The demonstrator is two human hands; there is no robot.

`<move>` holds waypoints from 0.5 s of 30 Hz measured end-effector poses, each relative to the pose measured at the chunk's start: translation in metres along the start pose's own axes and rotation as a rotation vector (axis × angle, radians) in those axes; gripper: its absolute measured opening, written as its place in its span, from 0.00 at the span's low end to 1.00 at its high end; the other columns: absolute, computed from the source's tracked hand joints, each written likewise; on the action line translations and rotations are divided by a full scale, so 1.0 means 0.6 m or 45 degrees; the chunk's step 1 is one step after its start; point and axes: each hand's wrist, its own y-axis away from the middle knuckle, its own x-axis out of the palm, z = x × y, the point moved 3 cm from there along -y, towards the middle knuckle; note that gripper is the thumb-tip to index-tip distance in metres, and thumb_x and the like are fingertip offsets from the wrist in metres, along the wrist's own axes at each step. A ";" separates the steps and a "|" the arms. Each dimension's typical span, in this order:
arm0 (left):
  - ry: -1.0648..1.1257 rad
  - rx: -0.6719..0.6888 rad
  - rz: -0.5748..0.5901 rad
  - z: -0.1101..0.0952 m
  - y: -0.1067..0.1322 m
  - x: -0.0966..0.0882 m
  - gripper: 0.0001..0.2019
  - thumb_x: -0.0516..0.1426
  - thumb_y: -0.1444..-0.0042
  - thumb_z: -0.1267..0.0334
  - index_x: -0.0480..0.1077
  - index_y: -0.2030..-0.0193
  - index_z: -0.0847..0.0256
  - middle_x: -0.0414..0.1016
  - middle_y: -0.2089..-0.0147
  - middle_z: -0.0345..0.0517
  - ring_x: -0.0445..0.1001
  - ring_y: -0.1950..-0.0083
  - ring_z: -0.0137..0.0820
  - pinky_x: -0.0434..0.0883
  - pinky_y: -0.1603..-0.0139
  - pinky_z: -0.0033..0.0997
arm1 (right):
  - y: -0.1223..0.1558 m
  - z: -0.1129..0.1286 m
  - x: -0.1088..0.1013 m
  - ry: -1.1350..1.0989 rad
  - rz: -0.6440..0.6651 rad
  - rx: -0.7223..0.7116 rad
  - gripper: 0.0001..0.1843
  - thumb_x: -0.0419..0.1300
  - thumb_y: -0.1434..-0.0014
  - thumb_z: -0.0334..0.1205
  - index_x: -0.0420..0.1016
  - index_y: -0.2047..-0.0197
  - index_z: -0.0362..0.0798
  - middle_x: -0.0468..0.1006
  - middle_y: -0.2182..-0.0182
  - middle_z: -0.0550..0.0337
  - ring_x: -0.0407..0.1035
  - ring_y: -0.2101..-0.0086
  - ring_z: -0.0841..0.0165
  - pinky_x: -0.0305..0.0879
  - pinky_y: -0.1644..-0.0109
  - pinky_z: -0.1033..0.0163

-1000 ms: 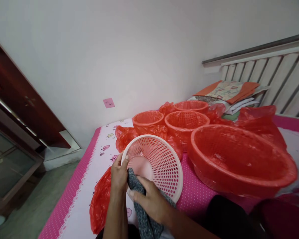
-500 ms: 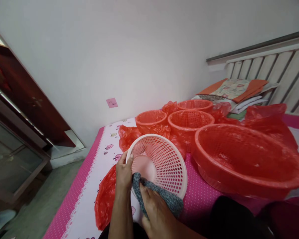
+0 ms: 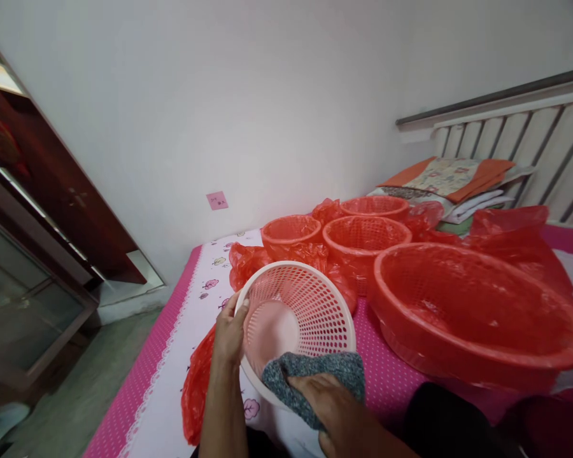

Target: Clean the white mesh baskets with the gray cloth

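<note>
A pale pink plastic basket (image 3: 286, 321) with a perforated wall is tilted so its inside faces me. My left hand (image 3: 229, 331) grips its left rim, thumb over the edge. In my right hand (image 3: 322, 397) is a grey-blue cloth (image 3: 325, 375), pressed against the basket's near rim and partly hiding it. Left of the basket, partly behind my left forearm, lies a crumpled red plastic bag (image 3: 198, 388).
Several baskets covered in red plastic bags stand beyond and to the right, the largest oval one (image 3: 477, 312) nearest. Folded bedding (image 3: 451, 175) is stacked by the radiator (image 3: 510, 137). Everything rests on a bed with a pink-and-white sheet (image 3: 172, 369). A pink note (image 3: 217, 200) is on the wall.
My right hand has slid the cloth rightward along the near rim. The cloth is spread wider than before. The basket has shifted slightly left with my left hand.
</note>
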 end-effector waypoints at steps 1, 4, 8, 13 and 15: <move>-0.002 0.006 0.007 0.000 0.000 0.000 0.32 0.72 0.52 0.43 0.81 0.44 0.60 0.86 0.43 0.55 0.81 0.40 0.51 0.70 0.33 0.52 | 0.003 -0.002 -0.002 -0.043 0.014 0.066 0.53 0.58 0.60 0.30 0.71 0.26 0.45 0.79 0.34 0.46 0.71 0.35 0.50 0.63 0.26 0.47; -0.010 0.033 0.013 0.000 0.000 0.001 0.31 0.71 0.51 0.43 0.82 0.44 0.59 0.85 0.41 0.56 0.80 0.38 0.51 0.69 0.31 0.52 | 0.005 0.001 0.003 -0.082 -0.046 0.183 0.45 0.61 0.52 0.33 0.73 0.28 0.44 0.79 0.35 0.43 0.71 0.35 0.48 0.63 0.27 0.44; 0.007 0.027 0.022 0.004 0.003 -0.004 0.31 0.72 0.50 0.44 0.82 0.43 0.59 0.85 0.40 0.56 0.79 0.37 0.51 0.69 0.30 0.52 | 0.006 0.009 0.015 -0.173 -0.060 0.056 0.42 0.58 0.49 0.29 0.75 0.29 0.46 0.80 0.36 0.44 0.73 0.37 0.50 0.63 0.27 0.44; -0.018 0.035 0.075 0.007 0.004 -0.013 0.30 0.71 0.48 0.43 0.82 0.43 0.58 0.84 0.39 0.56 0.78 0.35 0.51 0.66 0.28 0.51 | 0.014 -0.022 -0.026 -0.653 -0.091 0.351 0.31 0.59 0.41 0.39 0.82 0.36 0.49 0.82 0.38 0.48 0.72 0.35 0.50 0.64 0.28 0.44; -0.030 0.045 0.082 0.006 0.004 -0.013 0.30 0.71 0.49 0.43 0.82 0.43 0.59 0.84 0.39 0.56 0.78 0.34 0.52 0.65 0.27 0.51 | 0.011 -0.035 -0.057 -0.949 -0.223 0.444 0.27 0.63 0.41 0.45 0.85 0.40 0.47 0.87 0.46 0.48 0.78 0.42 0.50 0.72 0.35 0.45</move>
